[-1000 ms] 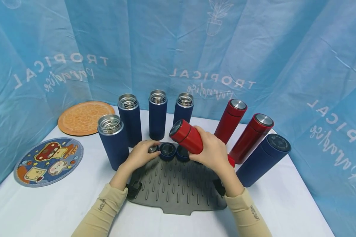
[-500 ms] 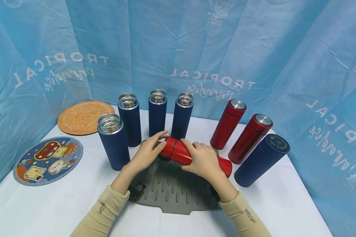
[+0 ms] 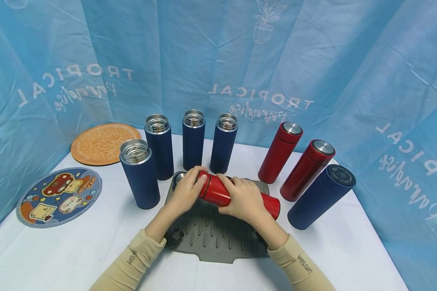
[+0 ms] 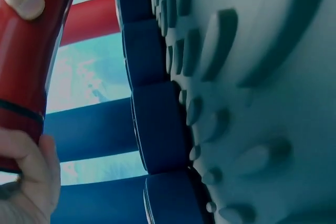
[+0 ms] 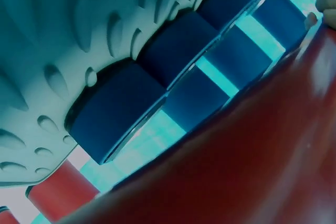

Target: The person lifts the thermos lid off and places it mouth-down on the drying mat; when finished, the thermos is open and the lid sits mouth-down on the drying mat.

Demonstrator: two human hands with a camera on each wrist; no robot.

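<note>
A red thermos [image 3: 217, 191] lies tilted in the air over the grey ridged mat [image 3: 218, 246], its capped end to the left. Round its body my right hand [image 3: 243, 199] is wrapped, thumb on the near side. My left hand [image 3: 183, 193] grips the red lid end, and the left wrist view shows its fingers [image 4: 31, 166] curled there below the dark seam. Several blue lids [image 4: 157, 124] stand in a row along the mat's far edge. Most are hidden from the head view by the hands and thermos; one lid [image 3: 178, 178] shows beside the left hand.
Several lidless blue thermoses [image 3: 140, 178] stand upright at the left and back. Two capped red thermoses [image 3: 279, 155] and a capped blue thermos [image 3: 320, 198] stand at the right. A cartoon placemat [image 3: 60, 198] and an orange round mat [image 3: 105, 144] lie at the left.
The right hand has lowered the red thermos and tipped it flatter. My left hand has left the small lid on the mat and taken hold of the thermos's lid end.
</note>
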